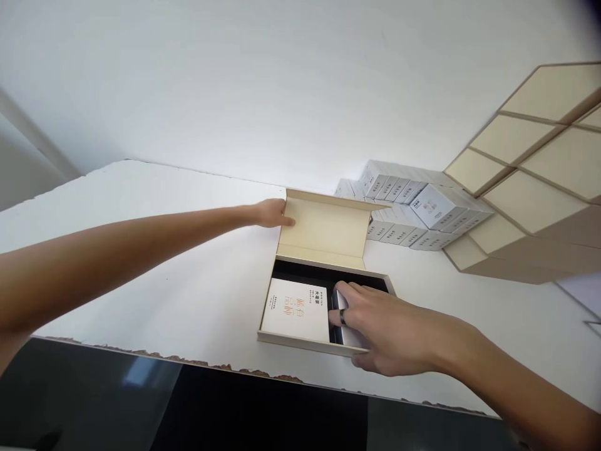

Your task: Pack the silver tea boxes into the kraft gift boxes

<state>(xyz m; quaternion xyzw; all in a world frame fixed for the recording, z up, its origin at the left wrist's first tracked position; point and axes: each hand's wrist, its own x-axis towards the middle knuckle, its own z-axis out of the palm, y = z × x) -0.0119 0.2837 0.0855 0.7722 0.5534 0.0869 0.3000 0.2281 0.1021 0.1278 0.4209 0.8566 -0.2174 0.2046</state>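
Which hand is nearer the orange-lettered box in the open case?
Right. The right hand reaches into the case, fingers just beside that box; the left hand is farther off, at the lid's edge.

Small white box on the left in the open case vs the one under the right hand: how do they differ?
The left box shows its printed face uncovered; the right box is mostly hidden. The right hand is on the right box; no hand touches the left box. Both are white, inside the open case.

Small white boxes [397, 235] partly hidden, print seemingly blurred
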